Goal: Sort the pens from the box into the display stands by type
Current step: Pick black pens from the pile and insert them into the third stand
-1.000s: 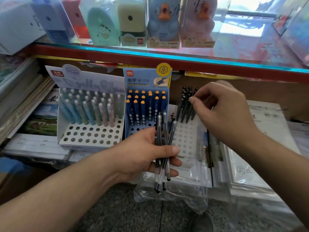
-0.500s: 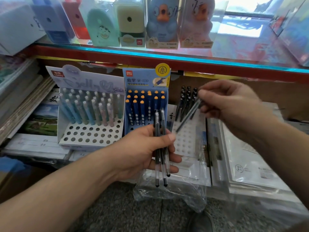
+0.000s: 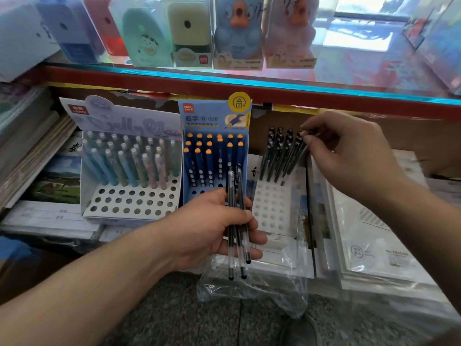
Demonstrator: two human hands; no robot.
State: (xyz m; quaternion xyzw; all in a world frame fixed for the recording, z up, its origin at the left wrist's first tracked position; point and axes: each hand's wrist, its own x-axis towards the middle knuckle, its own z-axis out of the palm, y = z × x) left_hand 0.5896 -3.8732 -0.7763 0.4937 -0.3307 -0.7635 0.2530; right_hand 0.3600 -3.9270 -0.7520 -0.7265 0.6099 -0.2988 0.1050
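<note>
Head view: a black pen (image 3: 296,158) is pinched by the right hand (image 3: 349,156) (tip slanting down-left toward the white stand (image 3: 272,213)); three pens (image 3: 235,221) are gripped by the left hand (image 3: 212,226).

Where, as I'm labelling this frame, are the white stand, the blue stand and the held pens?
white stand (image 3: 272,211): head view, on its bare holed front.
blue stand (image 3: 214,116): head view, on its printed header card.
held pens (image 3: 230,260): head view, on one pen's clear lower barrel.
</note>
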